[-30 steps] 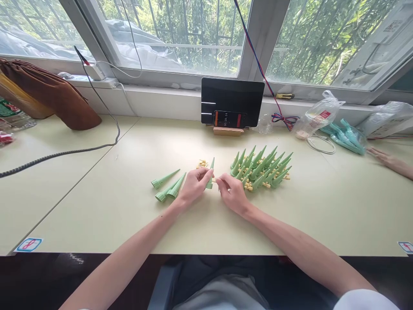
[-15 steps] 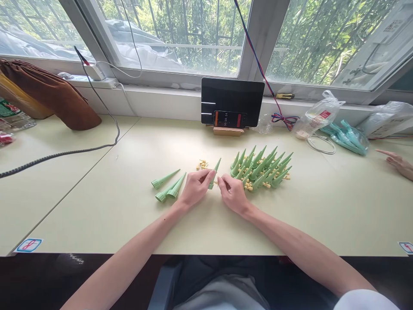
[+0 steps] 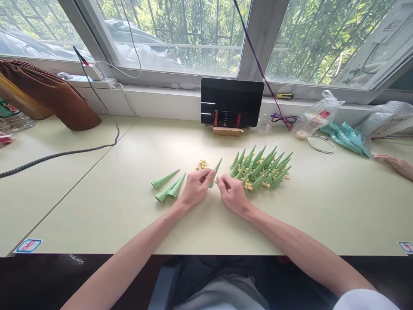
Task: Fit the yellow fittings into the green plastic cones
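Head view showed the left hand (image 3: 196,187) grasping a slender pale-green plastic cone (image 3: 218,166) between thumb and fingers, its pointed tip tilted up and rightward. Just right of that cone, the right hand (image 3: 232,193) had its fingers curled and thumb drawn in; whether they pinched anything small, I could not tell. Behind the cone, slightly left, lay a heap of small yellow plastic pieces (image 3: 202,164). Three loose green cones (image 3: 177,186) lay left of it; right of it stood a dense cluster of green cones with yellow pieces (image 3: 263,165).
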The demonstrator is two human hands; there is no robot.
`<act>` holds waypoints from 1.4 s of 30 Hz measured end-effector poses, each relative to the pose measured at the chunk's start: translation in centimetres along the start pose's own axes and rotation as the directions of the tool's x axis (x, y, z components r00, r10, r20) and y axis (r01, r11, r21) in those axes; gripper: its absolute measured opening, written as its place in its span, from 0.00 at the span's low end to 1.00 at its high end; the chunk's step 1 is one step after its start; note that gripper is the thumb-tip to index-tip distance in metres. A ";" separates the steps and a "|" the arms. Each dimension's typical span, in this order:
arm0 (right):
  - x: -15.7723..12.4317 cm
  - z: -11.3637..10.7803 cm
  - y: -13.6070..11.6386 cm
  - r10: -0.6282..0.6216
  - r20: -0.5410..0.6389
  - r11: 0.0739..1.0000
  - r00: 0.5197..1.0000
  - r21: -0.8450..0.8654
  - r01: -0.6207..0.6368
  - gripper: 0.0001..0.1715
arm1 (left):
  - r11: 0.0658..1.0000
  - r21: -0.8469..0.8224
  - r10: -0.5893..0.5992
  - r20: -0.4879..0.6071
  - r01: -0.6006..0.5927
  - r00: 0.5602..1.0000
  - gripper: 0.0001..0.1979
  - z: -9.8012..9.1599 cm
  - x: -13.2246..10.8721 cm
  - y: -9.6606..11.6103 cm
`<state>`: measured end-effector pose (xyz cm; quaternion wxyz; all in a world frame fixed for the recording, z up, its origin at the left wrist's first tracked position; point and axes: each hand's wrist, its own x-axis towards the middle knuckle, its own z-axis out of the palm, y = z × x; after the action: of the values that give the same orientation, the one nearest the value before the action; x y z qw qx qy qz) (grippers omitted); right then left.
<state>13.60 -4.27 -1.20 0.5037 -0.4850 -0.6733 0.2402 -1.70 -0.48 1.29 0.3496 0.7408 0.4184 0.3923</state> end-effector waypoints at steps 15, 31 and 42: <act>0.0 -0.1 -0.3 0.064 -0.004 0.998 0.998 0.023 -0.064 0.17 | 0.987 0.111 0.123 -0.022 -0.119 0.992 0.15 0.7 0.0 -0.2; -0.1 -0.3 -0.7 0.039 -0.007 0.995 0.999 0.089 -0.038 0.15 | 0.972 -0.039 0.232 0.257 -0.230 0.938 0.28 -1.0 -0.5 -1.0; -0.1 -0.2 -0.3 -0.032 0.020 0.999 0.999 -0.006 0.032 0.16 | 0.936 0.111 0.306 0.206 -0.333 0.929 0.23 -0.5 -0.6 -1.2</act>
<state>13.66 -4.56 -0.94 0.4990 -0.4734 -0.6868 0.2348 -2.70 -0.47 0.33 0.2639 0.8557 0.2849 0.3420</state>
